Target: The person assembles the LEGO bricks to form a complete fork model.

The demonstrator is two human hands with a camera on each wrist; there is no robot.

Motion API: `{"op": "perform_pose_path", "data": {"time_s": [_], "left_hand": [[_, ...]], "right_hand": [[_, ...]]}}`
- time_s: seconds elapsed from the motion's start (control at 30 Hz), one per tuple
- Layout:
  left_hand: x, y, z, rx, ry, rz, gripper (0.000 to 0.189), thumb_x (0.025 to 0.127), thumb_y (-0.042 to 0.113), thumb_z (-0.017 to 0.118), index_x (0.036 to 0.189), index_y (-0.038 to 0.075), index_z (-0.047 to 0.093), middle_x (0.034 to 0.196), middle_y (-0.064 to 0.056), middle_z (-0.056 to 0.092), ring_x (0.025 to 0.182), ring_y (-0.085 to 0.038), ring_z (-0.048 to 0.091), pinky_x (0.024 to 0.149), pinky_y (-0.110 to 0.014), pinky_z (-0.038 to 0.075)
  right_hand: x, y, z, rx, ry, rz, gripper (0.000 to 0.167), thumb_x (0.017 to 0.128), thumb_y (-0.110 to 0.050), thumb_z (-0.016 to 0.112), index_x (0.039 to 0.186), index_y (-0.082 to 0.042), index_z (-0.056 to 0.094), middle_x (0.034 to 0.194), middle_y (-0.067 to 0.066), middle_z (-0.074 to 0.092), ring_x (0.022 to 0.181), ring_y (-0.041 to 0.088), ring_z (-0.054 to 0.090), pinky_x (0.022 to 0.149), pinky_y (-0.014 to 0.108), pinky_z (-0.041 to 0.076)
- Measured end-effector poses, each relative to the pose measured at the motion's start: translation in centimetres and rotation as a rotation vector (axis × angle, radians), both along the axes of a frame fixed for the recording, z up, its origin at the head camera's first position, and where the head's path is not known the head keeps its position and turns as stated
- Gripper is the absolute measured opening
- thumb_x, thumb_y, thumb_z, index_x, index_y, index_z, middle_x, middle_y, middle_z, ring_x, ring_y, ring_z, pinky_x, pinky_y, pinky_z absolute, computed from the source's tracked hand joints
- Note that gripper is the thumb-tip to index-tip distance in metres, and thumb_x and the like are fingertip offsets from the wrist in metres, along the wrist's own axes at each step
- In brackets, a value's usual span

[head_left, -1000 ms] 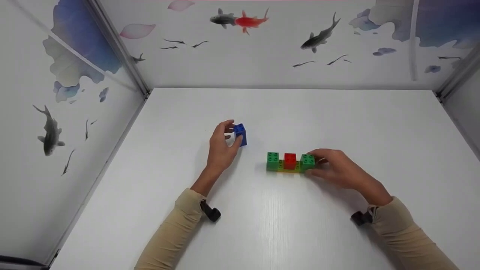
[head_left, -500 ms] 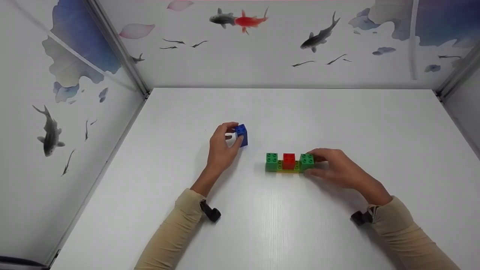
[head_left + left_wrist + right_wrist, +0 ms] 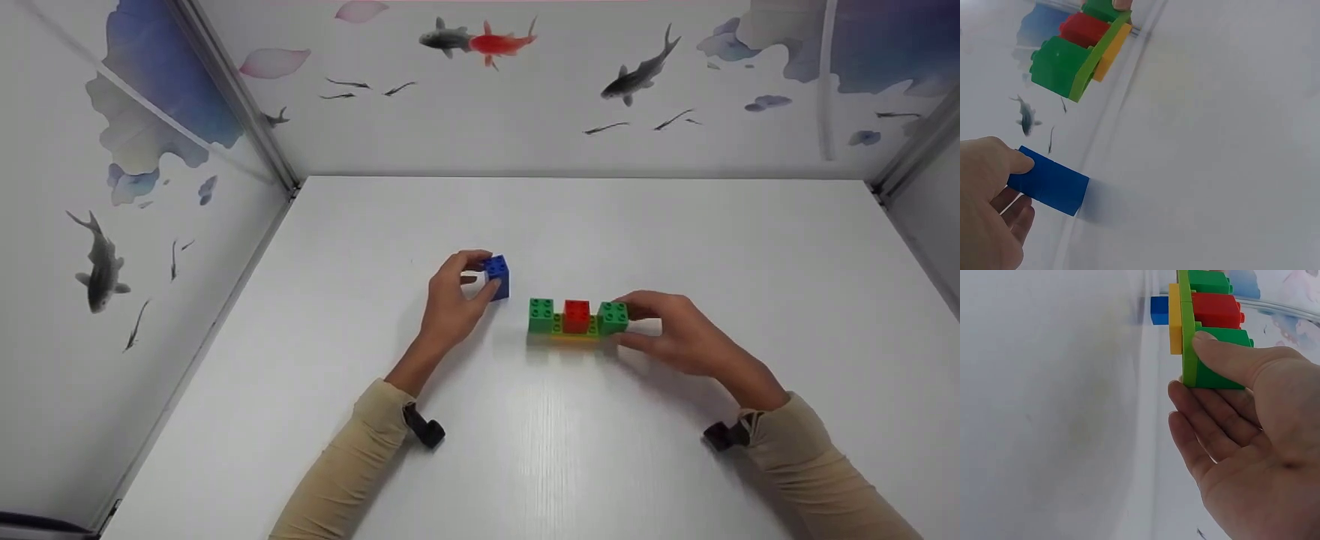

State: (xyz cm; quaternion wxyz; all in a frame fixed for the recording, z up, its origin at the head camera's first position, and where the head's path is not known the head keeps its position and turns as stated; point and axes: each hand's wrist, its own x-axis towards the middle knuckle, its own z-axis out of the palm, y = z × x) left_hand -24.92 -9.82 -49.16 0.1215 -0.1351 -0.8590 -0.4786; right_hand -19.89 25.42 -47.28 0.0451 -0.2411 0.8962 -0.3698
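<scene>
My left hand pinches a stack of blue toy building bricks between thumb and fingers. In the left wrist view the blue stack stands with its lower end close over the table, casting a shadow there. To the right, my right hand grips the end of a brick assembly by its right-hand green brick. A red brick and another green brick sit on the same lime-green strip. Under that strip shows a yellow brick. A short gap separates the assembly from the blue stack.
Both hands work over a white table. White panels printed with fish and petals rise at the back and at the left. A dark object shows at the lower left corner.
My left hand has moved right and slightly toward me with the blue stack, nearer the assembly. My right hand has lifted the assembly a little off the table.
</scene>
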Motion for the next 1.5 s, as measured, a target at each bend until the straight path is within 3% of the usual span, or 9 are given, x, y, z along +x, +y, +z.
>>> {"op": "perform_pose_path", "data": {"time_s": [0.27,0.33,0.5,0.57,0.8,1.07,1.23,1.5], "left_hand": [[0.5,0.8,-0.1,0.024,0.004,-0.083,0.043,0.1,0.015,0.08,0.14,0.015,0.066,0.135,-0.001,0.071,0.126,-0.014,0.068,0.107,-0.034,0.059],[0.7,1.0,0.0,0.032,-0.005,-0.109,0.043,0.099,0.015,0.08,0.14,0.014,0.066,0.135,0.0,0.072,0.126,-0.013,0.068,0.107,-0.035,0.06],[1.5,1.6,0.2,0.04,-0.042,-0.156,0.045,0.099,0.016,0.081,0.141,0.013,0.066,0.135,0.002,0.072,0.126,-0.012,0.068,0.108,-0.036,0.06],[1.7,1.9,0.2,0.041,-0.056,-0.17,0.045,0.098,0.016,0.082,0.141,0.015,0.066,0.136,0.004,0.071,0.126,-0.011,0.068,0.108,-0.037,0.06],[2.6,3.0,0.2,0.036,-0.079,-0.244,0.046,0.097,0.015,0.083,0.139,0.023,0.066,0.135,0.008,0.072,0.127,-0.008,0.069,0.107,-0.036,0.06],[3.5,4.3,0.2,0.082,-0.151,-0.363,0.051,0.097,0.017,0.083,0.144,0.021,0.064,0.138,0.005,0.073,0.13,-0.013,0.069,0.107,-0.036,0.06],[3.9,4.9,-0.1,0.083,-0.199,-0.386,0.051,0.096,0.023,0.085,0.143,0.025,0.065,0.135,0.011,0.073,0.126,-0.006,0.069,0.107,-0.032,0.06],[3.9,4.9,-0.3,0.1,-0.228,-0.404,0.052,0.094,0.032,0.087,0.141,0.029,0.065,0.132,0.014,0.073,0.125,-0.005,0.068,0.11,-0.038,0.059]], "right_hand": [[0.2,0.0,0.8,-0.084,0.062,-0.039,0.041,0.093,-0.008,0.085,0.132,-0.013,0.072,0.125,-0.001,0.076,0.113,0.021,0.076,0.105,0.056,0.06],[0.3,0.0,1.0,-0.088,0.083,-0.054,0.04,0.094,-0.01,0.085,0.132,-0.015,0.072,0.125,-0.003,0.076,0.114,0.019,0.075,0.105,0.05,0.061],[0.3,0.0,1.4,-0.127,0.121,-0.067,0.039,0.095,-0.014,0.085,0.131,-0.017,0.072,0.123,-0.006,0.075,0.113,0.014,0.073,0.105,0.019,0.056],[0.4,-0.1,1.5,-0.151,0.132,-0.066,0.038,0.095,-0.014,0.085,0.131,-0.017,0.072,0.123,-0.006,0.075,0.113,0.011,0.072,0.104,0.014,0.053],[0.6,-0.3,1.9,-0.215,0.146,-0.061,0.037,0.097,-0.014,0.083,0.132,-0.017,0.071,0.12,-0.006,0.074,0.112,0.005,0.069,0.103,0.014,0.054],[1.1,-0.5,2.2,-0.276,0.151,-0.04,0.038,0.098,-0.011,0.081,0.133,-0.017,0.07,0.121,-0.007,0.073,0.113,0.008,0.07,0.103,0.011,0.052],[1.3,-0.7,2.3,-0.301,0.159,-0.033,0.038,0.097,-0.01,0.082,0.132,-0.019,0.071,0.121,-0.007,0.073,0.113,0.009,0.071,0.103,0.012,0.053],[1.4,-0.8,2.4,-0.293,0.17,-0.036,0.04,0.097,-0.01,0.082,0.134,-0.019,0.071,0.122,-0.008,0.073,0.112,0.008,0.07,0.102,0.013,0.054]]}}
